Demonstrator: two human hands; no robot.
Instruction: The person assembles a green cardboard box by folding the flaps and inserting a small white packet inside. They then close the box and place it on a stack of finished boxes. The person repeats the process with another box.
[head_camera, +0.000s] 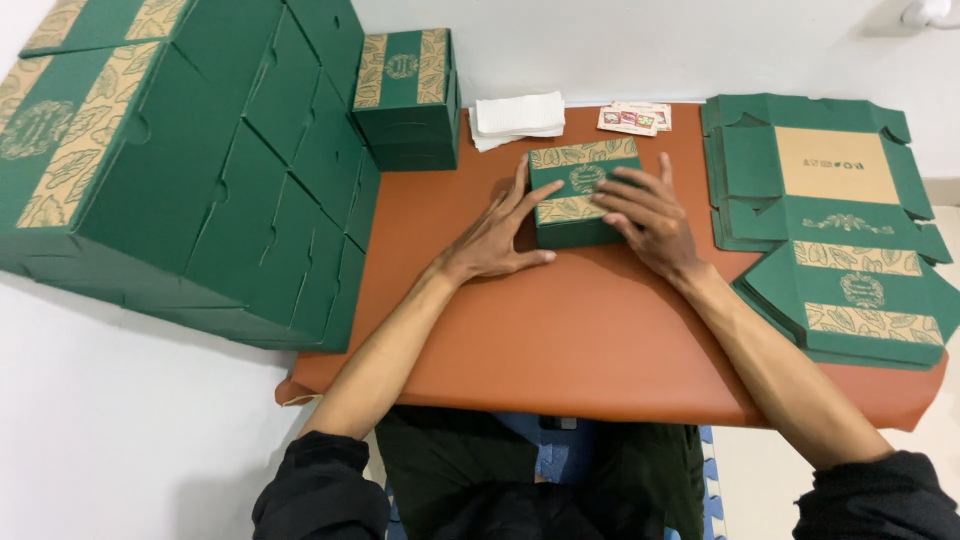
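Pressing down on the closed box (583, 192), I have both hands flat against it on the desk (560, 330). My left hand (497, 236) lies open along its left side, fingers stretched toward the far corner, palm resting on the desk just beside the wall. My right hand (650, 215) lies spread over the right part of the lid, fingers loose and fanned, so neither grip is closed round anything; both are wide and only touching.

To do this well, I judge the lid should be pushed evenly, with the right palm bearing straight down while the left braces the wall so the box cannot slide away from it. Thin card creases easily, so the pressure should be firm but spread through flat fingers, not fingertips.

Beyond my left hand stands a stack of finished boxes (408, 95); a larger pile (190, 170) leans further left. Right of my right hand lie the flat blanks (830, 210), well apart from the box.
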